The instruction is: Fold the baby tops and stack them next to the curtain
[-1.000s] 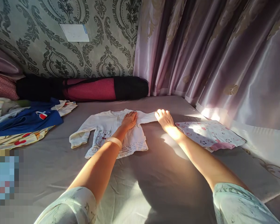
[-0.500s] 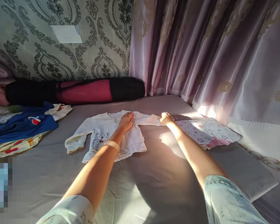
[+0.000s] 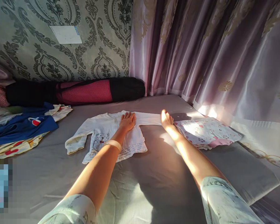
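A small white long-sleeved shirt [image 3: 112,124] with a bear drawing and lines of print lies spread on the grey bed sheet [image 3: 60,180]. My left hand [image 3: 128,121] rests flat on its upper part near the right shoulder, fingers spread. At the cuff of the right sleeve, which is stretched out straight, my right hand [image 3: 166,119] is closed on the fabric. The left sleeve lies bent downward. Just right of my right hand is a folded white cloth [image 3: 207,130] with a red and pink pattern.
Blue and yellow clothes [image 3: 25,127] are piled at the left. A black and red mesh roll [image 3: 84,91] lies along the patterned wall. Purple curtains [image 3: 177,46] hang at the back right, above a flat grey piece [image 3: 245,171] on the bed's right side.
My left hand has shifted slightly right and its fingers have spread. The right sleeve looks straighter and flatter, with my right hand still at its cuff.
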Available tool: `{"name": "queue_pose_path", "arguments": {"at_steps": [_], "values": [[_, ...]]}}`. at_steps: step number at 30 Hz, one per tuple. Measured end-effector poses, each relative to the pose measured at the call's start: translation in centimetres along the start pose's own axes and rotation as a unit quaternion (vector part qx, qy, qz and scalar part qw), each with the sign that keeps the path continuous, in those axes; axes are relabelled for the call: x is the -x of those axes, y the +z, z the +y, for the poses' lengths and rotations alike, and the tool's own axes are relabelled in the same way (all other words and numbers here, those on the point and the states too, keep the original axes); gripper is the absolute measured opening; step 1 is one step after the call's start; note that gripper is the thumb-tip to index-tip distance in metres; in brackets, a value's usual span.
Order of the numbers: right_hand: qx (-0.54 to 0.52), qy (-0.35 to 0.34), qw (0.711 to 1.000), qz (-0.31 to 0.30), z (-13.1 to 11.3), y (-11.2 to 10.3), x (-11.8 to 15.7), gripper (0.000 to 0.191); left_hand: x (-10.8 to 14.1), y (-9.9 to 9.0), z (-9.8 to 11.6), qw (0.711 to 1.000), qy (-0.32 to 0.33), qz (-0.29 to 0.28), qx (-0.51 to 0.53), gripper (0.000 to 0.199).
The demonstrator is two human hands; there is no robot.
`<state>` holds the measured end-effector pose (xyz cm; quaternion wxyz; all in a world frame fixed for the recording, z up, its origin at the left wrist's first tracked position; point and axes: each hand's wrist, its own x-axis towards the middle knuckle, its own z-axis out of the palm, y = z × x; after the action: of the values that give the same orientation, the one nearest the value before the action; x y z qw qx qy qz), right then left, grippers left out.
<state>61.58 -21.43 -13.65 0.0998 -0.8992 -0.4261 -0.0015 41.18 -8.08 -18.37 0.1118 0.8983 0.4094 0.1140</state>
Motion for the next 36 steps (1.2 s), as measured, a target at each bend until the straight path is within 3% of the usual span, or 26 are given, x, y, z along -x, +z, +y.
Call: {"name": "queue_pose_path", "arguments": {"at_steps": [11, 16, 19, 22, 25, 36], "values": [[0.105, -0.006, 0.994, -0.022, -0.5, 0.1, -1.1, 0.04, -0.3, 0.1, 0.2, 1.0, -0.01, -0.011, -0.014, 0.056], [0.09, -0.135, 0.987, 0.008, -4.8, 1.0, 0.5, 0.047, -0.2, 0.1, 0.2, 1.0, -0.008, -0.017, -0.024, 0.057], [0.004, -0.23, 0.973, -0.034, -8.4, 2.4, 1.9, 0.055, -0.2, 0.2, 0.1, 0.999, -0.009, -0.013, -0.034, 0.056], [-0.057, -0.242, 0.963, -0.103, -10.3, 3.4, 2.6, 0.062, -0.3, 0.4, -0.1, 0.999, -0.01, -0.022, -0.044, 0.056], [-0.06, -0.231, 0.963, -0.124, -10.0, 3.8, 2.6, 0.063, -0.4, 0.6, -0.1, 0.999, -0.011, -0.018, -0.044, 0.056], [0.009, -0.176, 0.976, -0.125, -4.6, 2.5, 2.1, 0.061, -0.5, 0.6, 0.0, 0.999, -0.023, -0.018, -0.035, 0.058]]}}
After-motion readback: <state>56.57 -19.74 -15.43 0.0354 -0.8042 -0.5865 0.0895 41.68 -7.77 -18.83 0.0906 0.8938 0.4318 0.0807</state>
